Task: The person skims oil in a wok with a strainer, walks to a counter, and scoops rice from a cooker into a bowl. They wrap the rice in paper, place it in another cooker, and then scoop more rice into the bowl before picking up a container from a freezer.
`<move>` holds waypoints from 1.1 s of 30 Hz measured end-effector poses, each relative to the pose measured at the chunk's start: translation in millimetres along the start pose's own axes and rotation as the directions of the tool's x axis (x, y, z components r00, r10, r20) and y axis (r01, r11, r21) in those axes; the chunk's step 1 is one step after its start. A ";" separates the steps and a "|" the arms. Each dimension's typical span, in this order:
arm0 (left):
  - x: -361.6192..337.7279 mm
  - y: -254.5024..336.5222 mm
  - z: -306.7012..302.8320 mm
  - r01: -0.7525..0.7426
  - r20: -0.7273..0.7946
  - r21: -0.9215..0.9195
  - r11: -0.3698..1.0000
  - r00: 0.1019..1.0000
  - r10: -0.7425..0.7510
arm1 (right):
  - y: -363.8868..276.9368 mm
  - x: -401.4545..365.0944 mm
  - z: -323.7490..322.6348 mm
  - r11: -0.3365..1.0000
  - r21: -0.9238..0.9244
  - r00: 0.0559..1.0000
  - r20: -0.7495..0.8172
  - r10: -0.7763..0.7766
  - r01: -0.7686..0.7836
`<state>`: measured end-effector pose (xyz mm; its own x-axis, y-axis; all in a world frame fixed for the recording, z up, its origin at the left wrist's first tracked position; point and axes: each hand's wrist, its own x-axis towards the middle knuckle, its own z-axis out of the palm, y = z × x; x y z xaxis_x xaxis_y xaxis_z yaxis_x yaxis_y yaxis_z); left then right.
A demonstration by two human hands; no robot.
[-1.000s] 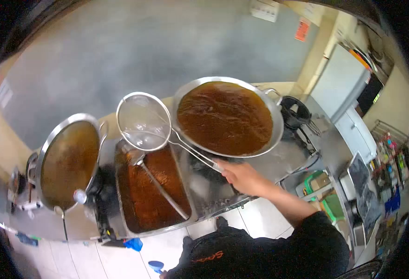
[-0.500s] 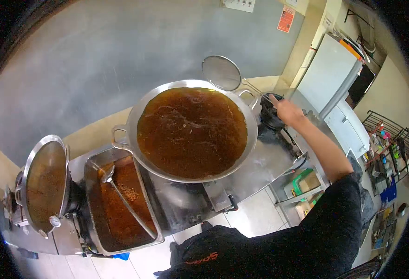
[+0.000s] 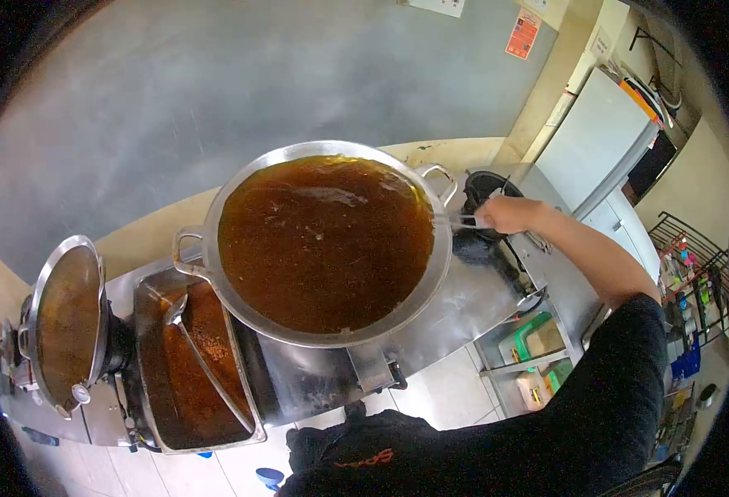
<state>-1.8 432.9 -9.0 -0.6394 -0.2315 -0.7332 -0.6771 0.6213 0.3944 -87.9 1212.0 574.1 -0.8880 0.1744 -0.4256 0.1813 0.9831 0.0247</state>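
Note:
A large metal wok (image 3: 328,341) full of brown liquid stands in the middle of the counter. My right hand (image 3: 505,214) is closed round the handle of a wire strainer (image 3: 461,221) at the wok's right side. The handle crosses the rim just below the right loop handle, and the strainer's head is hidden in the dark liquid. A black burner or pan (image 3: 484,186) lies just behind that hand. My left hand is out of view.
Left of the wok, a rectangular metal tray (image 3: 244,373) holds reddish-brown liquid and a long ladle (image 3: 207,364). Farther left stands a second wok (image 3: 101,331) with a dial thermometer (image 3: 80,394). A white fridge (image 3: 584,137) is at the right, above a shelf with containers (image 3: 534,335).
The strainer's head, earlier raised behind the wok's right rim, has gone down into the liquid. My right hand has moved slightly down. The whole view has shifted a little.

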 end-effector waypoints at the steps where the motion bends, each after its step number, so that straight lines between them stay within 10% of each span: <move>1: 0.1 -3.9 -0.3 0.007 0.001 -0.001 1.000 1.000 -0.007 | -7.4 -13.8 -1.1 0.996 0.076 0.997 0.064 0.038 -0.043; 8: 8.7 -34.6 -5.9 0.049 0.012 -0.033 0.998 0.999 -0.049 | -111.5 -73.1 -19.2 0.910 0.294 0.889 0.434 0.147 -0.294; 20: 47.4 -101.1 -37.2 0.225 0.032 -0.271 0.936 0.974 -0.225 | -247.3 -89.6 28.5 0.722 0.630 0.939 0.336 0.077 -0.285; 22: 52.5 -117.8 -48.1 0.098 0.089 0.106 0.990 0.990 -0.108 | -261.2 -95.8 30.6 0.755 0.616 0.967 0.236 0.094 -0.224; 24: 57.4 -135.4 -55.7 -0.240 0.169 0.729 0.641 0.971 0.171 | -279.6 -91.4 36.1 0.732 0.666 0.989 0.129 0.075 -0.142; 33: 84.9 -179.6 -124.1 -0.440 0.385 0.841 0.314 0.895 0.223 | -359.8 -92.5 48.9 0.511 0.846 0.978 0.056 0.200 -0.153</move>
<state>20.4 208.7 -73.4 -0.5832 0.2199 -0.7820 0.3752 0.9267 -0.0192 -50.3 839.4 560.3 -0.8088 0.3638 -0.4621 0.5858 0.4288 -0.6877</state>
